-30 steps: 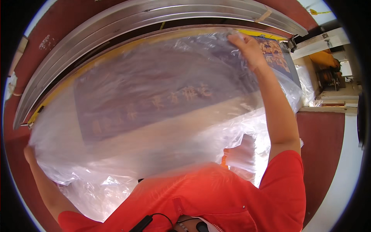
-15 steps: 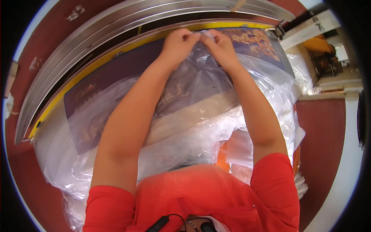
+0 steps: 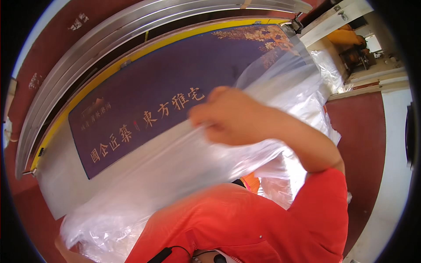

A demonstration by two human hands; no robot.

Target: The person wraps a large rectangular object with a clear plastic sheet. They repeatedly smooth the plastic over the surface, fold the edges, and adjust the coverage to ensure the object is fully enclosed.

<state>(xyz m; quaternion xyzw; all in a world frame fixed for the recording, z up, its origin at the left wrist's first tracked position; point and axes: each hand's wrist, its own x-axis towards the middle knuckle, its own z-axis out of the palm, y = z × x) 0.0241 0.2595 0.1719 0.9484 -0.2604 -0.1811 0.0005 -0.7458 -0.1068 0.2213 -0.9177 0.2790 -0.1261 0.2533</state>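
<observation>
Nearest, at the 7 o'clock rim, the left hand (image 3: 60,241) shows only in part beside the gathered edge of the clear plastic film (image 3: 140,188); whether its fingers are closed on it I cannot tell. The film lies in a loose band, its long axis from 8 o'clock to 2 o'clock, between the two hands and beyond the right one. The right hand (image 3: 230,116), just right of centre and blurred, has its fingers curled in and seems to pinch the film, which streams from it toward 8 o'clock. Farther out, the dark purple panel (image 3: 180,83) lies flat, its middle at 10 o'clock from the right hand, the nearer of the two; its long axis also runs 8 to 2, and film veils its 2 o'clock end. Past it curve a yellow strip (image 3: 158,47) and a metal rail (image 3: 87,57).
</observation>
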